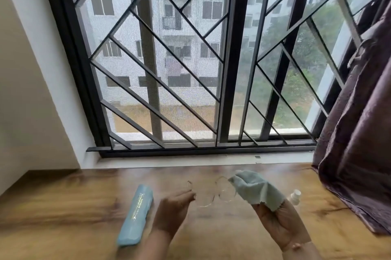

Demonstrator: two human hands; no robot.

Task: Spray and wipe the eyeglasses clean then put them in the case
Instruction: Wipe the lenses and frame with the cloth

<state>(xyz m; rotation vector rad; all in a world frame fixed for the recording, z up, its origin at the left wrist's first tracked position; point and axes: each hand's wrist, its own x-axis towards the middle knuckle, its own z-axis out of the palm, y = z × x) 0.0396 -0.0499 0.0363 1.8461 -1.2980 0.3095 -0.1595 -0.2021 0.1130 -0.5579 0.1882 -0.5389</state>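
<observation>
The eyeglasses (pixel 211 193), thin-rimmed with round clear lenses, are held up just above the desk (pixel 63 207) between the two hands. The left hand (pixel 173 211) pinches them at the left edge of the frame with its fingertips, the lens nearest it hanging just beside those fingers. The right hand (pixel 279 221) is palm-up, its fingers draped in a pale blue-green microfibre cloth (pixel 254 190); the cloth covers the fingertips and meets the rim of the right-side lens, so the hand looks closed on the lens through the cloth, though the fingers themselves are hidden. The picture is blurred around both hands, and the frame's arms are hard to make out.

Left of the left hand, a light blue eyeglass case (pixel 136 215) lies shut on the wooden desk, its long side running away from the person, with gold lettering on the lid. Just behind the right hand, partly hidden by the cloth, stands a small white spray bottle (pixel 294 196). Farther right, a dark purple curtain (pixel 359 133) hangs down onto the desk. Beyond the hands is a window with a dark diagonal grille (pixel 158 69).
</observation>
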